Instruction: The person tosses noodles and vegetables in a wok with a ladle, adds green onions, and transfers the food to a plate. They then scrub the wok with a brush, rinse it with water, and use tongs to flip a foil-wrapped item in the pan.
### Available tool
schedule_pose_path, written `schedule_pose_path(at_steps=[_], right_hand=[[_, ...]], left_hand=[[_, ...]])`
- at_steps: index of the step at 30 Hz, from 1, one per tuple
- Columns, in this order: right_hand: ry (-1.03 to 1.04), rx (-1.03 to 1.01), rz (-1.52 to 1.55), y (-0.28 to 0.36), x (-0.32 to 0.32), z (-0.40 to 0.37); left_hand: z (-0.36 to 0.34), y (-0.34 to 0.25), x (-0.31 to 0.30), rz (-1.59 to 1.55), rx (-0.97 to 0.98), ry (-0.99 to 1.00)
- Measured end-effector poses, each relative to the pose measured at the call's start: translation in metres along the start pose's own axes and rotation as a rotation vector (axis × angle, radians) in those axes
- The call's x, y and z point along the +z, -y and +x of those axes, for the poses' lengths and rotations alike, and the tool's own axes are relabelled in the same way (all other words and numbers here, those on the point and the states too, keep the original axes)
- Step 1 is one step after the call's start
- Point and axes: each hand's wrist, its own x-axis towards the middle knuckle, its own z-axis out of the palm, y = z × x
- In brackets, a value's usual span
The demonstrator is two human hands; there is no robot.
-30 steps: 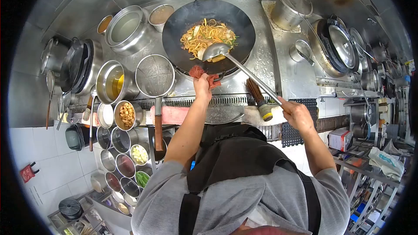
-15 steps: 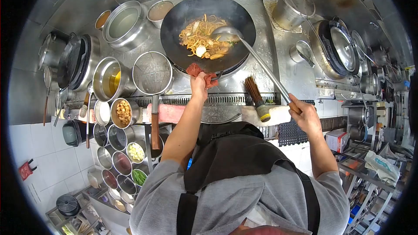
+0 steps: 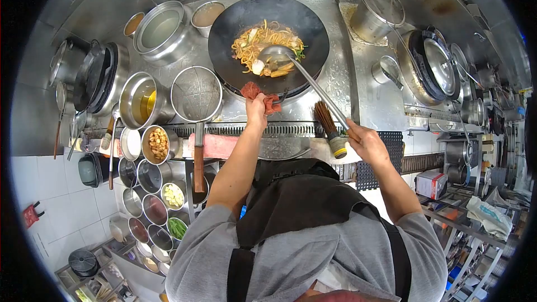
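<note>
A black wok (image 3: pixel 229 28) on the stove holds noodles (image 3: pixel 251 42) mixed with pale and green pieces. My left hand (image 3: pixel 257 108) is closed on a red cloth (image 3: pixel 253 90), pressed against the wok's near rim by its loop handle. In my right hand (image 3: pixel 367 144) is the wooden-ended handle of a long metal ladle (image 3: pixel 321 89). The bowl of the ladle rests among the noodles, right of the wok's middle.
Left of the wok lie a wire skimmer (image 3: pixel 196 94) and a pot of oil (image 3: pixel 144 100). A bamboo brush (image 3: pixel 330 128) stands near the ladle's handle. Ingredient tins (image 3: pixel 156 144) cluster at lower left. A strainer pot (image 3: pixel 377 14) sits at the right.
My right hand has moved left and slightly down, bringing the ladle's bowl left and lower in the wok. The noodles have shifted and spread. My left hand stays at the rim.
</note>
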Motion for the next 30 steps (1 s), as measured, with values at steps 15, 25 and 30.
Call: schedule_pose_path(at_steps=[15, 25, 30], right_hand=[[0.187, -0.019, -0.128, 0.027, -0.074, -0.048], [0.100, -0.063, -0.153, -0.004, -0.021, -0.006], [-0.003, -0.071, -0.220, 0.017, -0.034, -0.030]], left_hand=[[-0.070, -0.037, 0.010, -0.065, -0.018, -0.045], [-0.032, -0.010, -0.015, 0.043, -0.087, 0.176], [-0.153, -0.017, -0.025, 0.099, -0.162, 0.006]])
